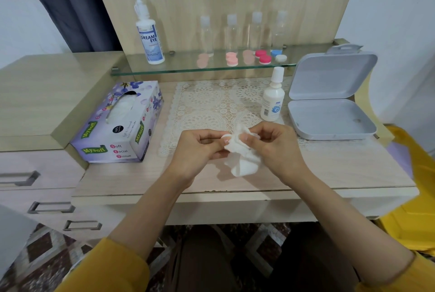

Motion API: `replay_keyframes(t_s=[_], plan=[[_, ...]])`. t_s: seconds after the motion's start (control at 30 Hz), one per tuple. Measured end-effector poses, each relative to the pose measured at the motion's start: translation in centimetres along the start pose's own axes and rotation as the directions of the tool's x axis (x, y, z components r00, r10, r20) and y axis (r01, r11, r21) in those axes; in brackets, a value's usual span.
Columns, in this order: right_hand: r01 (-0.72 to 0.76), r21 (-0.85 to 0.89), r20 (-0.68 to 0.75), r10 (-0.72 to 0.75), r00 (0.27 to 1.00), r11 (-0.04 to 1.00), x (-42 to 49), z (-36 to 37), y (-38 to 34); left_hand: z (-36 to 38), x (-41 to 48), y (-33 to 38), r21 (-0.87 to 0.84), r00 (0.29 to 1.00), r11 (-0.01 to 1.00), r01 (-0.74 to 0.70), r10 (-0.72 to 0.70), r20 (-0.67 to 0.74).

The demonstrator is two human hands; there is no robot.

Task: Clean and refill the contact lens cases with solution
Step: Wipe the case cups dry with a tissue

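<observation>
White tissue (242, 157), bunched, is gripped in the right hand (275, 148), fingers and thumb curled round it. It is pressed against a small white lens case part (226, 137), which the left hand (200, 150) pinches at its fingertips. Both hands are held above the near edge of the lace mat (211, 103), raised off the table (329, 169). In my judgement this keeps the part off the surface while it is wiped. Whether the part is a cap or a well cannot be told. Step in hand, as I judge it: cleaning, with refilling not yet begun.

On the mat's right edge stands the small solution bottle (272, 101), capped and upright, near the right hand and likely staged for the refill. Right of the mat, a grey box (329, 120) lies open. Left of the mat sits the tissue box (117, 127), the supply for wiping.

Beyond the mat's far edge is the glass shelf (188, 67). It carries:
- pink lens cases (231, 59)
- a red lens case (264, 58)
- a blue and white lens case (275, 53)
- a large solution bottle (150, 37)
- four clear bottles (231, 33) ranged behind the cases
</observation>
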State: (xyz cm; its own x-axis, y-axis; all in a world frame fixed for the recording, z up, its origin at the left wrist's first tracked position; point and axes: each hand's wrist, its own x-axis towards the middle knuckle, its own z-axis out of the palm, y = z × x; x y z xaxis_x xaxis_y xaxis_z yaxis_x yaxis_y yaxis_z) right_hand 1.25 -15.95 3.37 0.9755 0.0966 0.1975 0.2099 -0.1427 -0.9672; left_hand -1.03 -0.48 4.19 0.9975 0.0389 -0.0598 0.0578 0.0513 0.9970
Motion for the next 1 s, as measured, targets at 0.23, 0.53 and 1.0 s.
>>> replay_keyframes(t_s=[0.23, 0.53, 1.0], plan=[[-0.008, 0.051, 0.107, 0.002, 0.994, 0.999, -0.2, -0.9, 0.7, -0.8, 0.6, 0.1, 0.060, 0.990, 0.994, 0.088, -0.094, 0.106], [-0.037, 0.062, 0.141, 0.028, 0.990, 0.997, -0.1, -1.7, 1.1, -1.0, 1.5, 0.2, 0.087, 0.981, 0.990, 0.109, -0.121, 0.148], [-0.007, -0.145, -0.010, 0.005, 1.000, 0.989, -0.1, -3.4, 1.5, -0.4, 3.1, -2.4, 0.841, 0.929, 0.440, -0.313, 0.327, 0.175]])
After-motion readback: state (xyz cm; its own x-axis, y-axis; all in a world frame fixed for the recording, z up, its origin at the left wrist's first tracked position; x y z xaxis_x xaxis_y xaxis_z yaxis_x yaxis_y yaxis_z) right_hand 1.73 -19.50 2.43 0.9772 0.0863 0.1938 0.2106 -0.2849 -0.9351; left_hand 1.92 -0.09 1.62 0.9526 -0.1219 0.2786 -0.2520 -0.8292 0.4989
